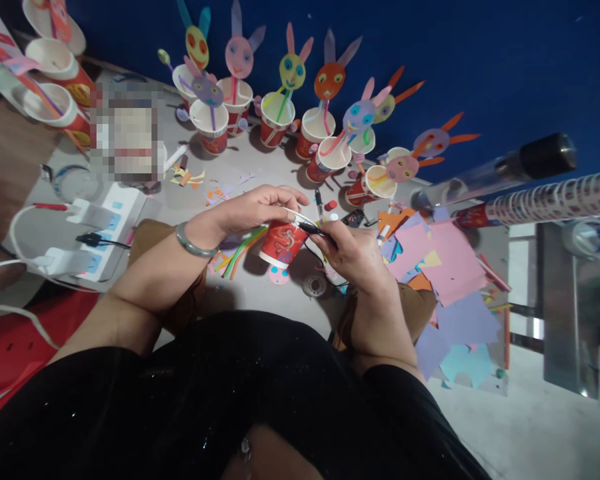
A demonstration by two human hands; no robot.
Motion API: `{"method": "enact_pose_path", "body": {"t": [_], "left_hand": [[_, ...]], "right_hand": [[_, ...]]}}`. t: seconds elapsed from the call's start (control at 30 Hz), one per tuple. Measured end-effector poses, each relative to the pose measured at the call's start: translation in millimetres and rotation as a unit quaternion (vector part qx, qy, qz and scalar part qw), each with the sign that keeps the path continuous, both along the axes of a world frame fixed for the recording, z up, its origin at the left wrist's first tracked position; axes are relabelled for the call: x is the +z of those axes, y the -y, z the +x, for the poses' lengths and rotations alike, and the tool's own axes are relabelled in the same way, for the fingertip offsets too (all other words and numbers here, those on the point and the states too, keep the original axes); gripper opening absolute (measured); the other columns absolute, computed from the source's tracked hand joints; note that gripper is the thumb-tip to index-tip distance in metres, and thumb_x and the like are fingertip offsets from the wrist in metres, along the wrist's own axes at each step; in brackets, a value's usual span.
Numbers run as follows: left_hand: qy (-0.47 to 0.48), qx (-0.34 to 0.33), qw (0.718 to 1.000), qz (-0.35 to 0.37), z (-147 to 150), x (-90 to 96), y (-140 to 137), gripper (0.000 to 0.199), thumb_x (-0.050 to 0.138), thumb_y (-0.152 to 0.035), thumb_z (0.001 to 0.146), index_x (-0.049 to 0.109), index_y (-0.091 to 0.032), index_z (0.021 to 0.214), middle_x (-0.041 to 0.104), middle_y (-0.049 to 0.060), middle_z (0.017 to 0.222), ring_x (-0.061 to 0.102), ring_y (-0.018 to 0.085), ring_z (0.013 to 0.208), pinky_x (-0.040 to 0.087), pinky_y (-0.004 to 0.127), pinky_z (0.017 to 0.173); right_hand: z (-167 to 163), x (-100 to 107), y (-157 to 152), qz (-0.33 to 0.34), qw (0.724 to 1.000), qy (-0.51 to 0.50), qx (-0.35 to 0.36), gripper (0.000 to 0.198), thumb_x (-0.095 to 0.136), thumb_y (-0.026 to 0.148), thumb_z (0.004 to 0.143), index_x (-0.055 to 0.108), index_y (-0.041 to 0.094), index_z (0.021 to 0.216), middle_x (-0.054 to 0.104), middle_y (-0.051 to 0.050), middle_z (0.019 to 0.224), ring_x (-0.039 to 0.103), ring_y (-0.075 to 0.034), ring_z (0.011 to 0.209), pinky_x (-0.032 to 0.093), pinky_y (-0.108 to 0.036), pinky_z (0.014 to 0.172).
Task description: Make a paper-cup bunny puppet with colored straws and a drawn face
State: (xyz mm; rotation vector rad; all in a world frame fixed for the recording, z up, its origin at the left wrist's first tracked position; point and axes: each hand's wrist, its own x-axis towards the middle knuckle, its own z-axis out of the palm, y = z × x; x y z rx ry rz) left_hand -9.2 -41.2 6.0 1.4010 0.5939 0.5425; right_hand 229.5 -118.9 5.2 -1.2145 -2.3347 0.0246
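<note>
Left hand (260, 208): grasping a red paper cup (283, 245) near its rim, thumb on the near side. Cup lies between the two hands, tilted, above or on the bench (260, 297); contact of its base cannot be told from here. Right hand (355, 257): fingers closed around a slim black tool (311, 228), pen-like, its tip at the cup's rim; exact kind partly hidden by the fingers. Grey-green bangle (196, 247) on the left wrist.

Just below the left hand: coloured strips (244, 251). Nearer the body than the cup: a spotted pink disc (279, 275). Near side of the right hand: a tape roll (315, 285). Just beyond the right hand: a red cap (331, 206).

Further out, right of the right hand: paper sheets (415, 243), overlapping. Left of the left forearm: a power strip (114, 230), plugs inserted. Beyond both hands: cups with paper rabbit heads (277, 127), arranged in a curve.
</note>
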Motion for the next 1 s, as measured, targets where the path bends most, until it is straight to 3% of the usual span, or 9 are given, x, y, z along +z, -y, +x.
{"method": "enact_pose_path", "body": {"t": [0.13,0.33,0.43,0.53,0.63,0.73,1.0], "left_hand": [[0.011,0.009,1.000,-0.011,-0.2,3.9,1.5,0.018,0.073,-0.031,0.082,0.069,-0.016,0.074,0.067,0.011,0.131,0.061,0.025,0.125,0.041,0.045,0.115],[0.013,0.020,1.000,-0.014,0.5,5.5,2.0,0.019,0.074,-0.033,0.082,0.073,-0.015,0.078,0.066,0.012,0.132,0.062,0.024,0.123,0.042,0.044,0.114],[0.001,0.030,1.000,0.006,1.6,3.5,2.0,0.021,0.075,-0.035,0.082,0.072,-0.014,0.077,0.066,0.013,0.131,0.062,0.024,0.124,0.041,0.044,0.115],[-0.014,0.029,0.999,0.031,3.3,0.1,2.1,0.023,0.075,-0.035,0.082,0.071,-0.014,0.075,0.066,0.013,0.131,0.062,0.024,0.123,0.039,0.045,0.117],[-0.017,0.022,0.998,0.049,6.0,-4.5,2.5,0.022,0.076,-0.034,0.082,0.070,-0.015,0.076,0.066,0.012,0.130,0.062,0.023,0.123,0.039,0.044,0.117],[-0.017,0.015,0.998,0.062,9.0,-8.9,3.3,0.020,0.078,-0.033,0.081,0.070,-0.015,0.076,0.067,0.012,0.128,0.062,0.023,0.122,0.040,0.044,0.116],[-0.020,0.011,0.997,0.079,10.0,-9.9,5.7,0.018,0.074,-0.034,0.083,0.071,-0.016,0.078,0.067,0.012,0.130,0.062,0.024,0.124,0.040,0.046,0.116]], "right_hand": [[2.0,0.1,1.5,-0.036,0.995,-0.094,0.009,0.028,0.052,0.048,0.104,0.060,0.023,0.092,0.054,0.004,0.059,0.046,-0.010,0.048,0.032,-0.025,0.049],[6.1,-4.7,3.8,-0.087,0.952,-0.292,-0.031,0.046,0.042,0.068,0.100,0.056,0.025,0.093,0.051,0.003,0.064,0.044,-0.012,0.050,0.037,-0.027,0.049],[1.5,-2.8,3.9,-0.090,0.957,-0.274,-0.025,0.043,0.063,0.067,0.091,0.057,0.024,0.091,0.052,0.005,0.063,0.043,-0.011,0.050,0.036,-0.026,0.047],[-7.7,-2.4,5.0,-0.064,0.970,-0.230,-0.032,0.031,0.077,0.049,0.084,0.060,0.024,0.092,0.058,0.006,0.064,0.046,-0.009,0.049,0.036,-0.024,0.047],[-15.4,-6.6,6.2,-0.049,0.979,-0.194,-0.040,0.015,0.071,0.032,0.087,0.064,0.024,0.098,0.070,0.003,0.073,0.057,-0.011,0.054,0.043,-0.023,0.052],[-18.0,-12.8,6.4,-0.048,0.986,-0.159,-0.032,0.017,0.064,0.025,0.087,0.067,0.024,0.104,0.075,0.000,0.079,0.062,-0.012,0.057,0.046,-0.024,0.056],[-20.8,-12.7,7.3,-0.073,0.978,-0.192,-0.026,0.009,0.060,0.023,0.085,0.065,0.023,0.093,0.069,0.002,0.070,0.055,-0.011,0.053,0.042,-0.024,0.052]]}}
